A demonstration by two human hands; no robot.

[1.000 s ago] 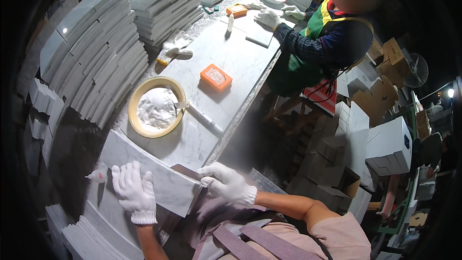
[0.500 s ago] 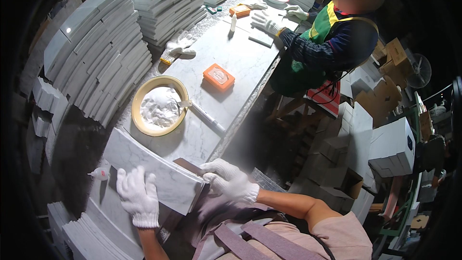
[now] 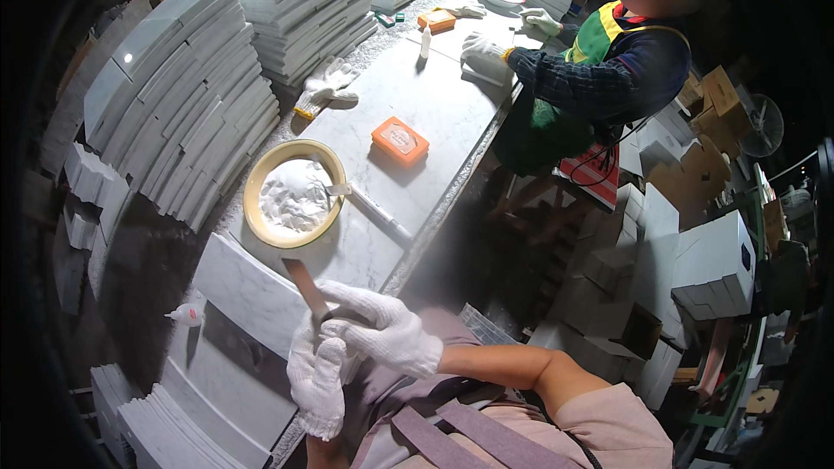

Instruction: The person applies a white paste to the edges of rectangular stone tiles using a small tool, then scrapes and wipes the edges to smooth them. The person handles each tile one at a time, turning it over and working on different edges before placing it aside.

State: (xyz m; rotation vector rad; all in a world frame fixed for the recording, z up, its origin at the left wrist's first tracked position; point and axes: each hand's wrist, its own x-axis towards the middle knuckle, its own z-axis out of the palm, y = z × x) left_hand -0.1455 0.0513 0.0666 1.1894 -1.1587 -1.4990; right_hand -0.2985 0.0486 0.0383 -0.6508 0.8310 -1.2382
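Observation:
My right hand (image 3: 387, 330), in a white knit glove, grips a flat brown scraper blade (image 3: 302, 285) that points up and to the left. Close against it is my gloved left hand (image 3: 317, 386), its fingers curled up beside the right fingers. What lies between the left fingers is hidden. Beneath and beyond both hands rests a white grey-veined marble slab (image 3: 243, 287), its right end covered by the gloves. Just past the slab stands a cream-rimmed bowl (image 3: 254, 224) of white paste (image 3: 295, 195), with a spatula (image 3: 369, 208) lying across its rim.
A small white squeeze bottle (image 3: 185, 314) lies left of the slab. An orange box (image 3: 400, 141) and a spare glove (image 3: 326, 87) are on the table. Tall slab stacks (image 3: 182, 104) line the left. A co-worker (image 3: 599, 69) stands at the far right edge; cartons (image 3: 717, 265) fill the right.
My left hand has moved right, off the slab's face, to meet my right hand. The scraper has swung upright away from the slab's edge. The co-worker's near hand has shifted slightly.

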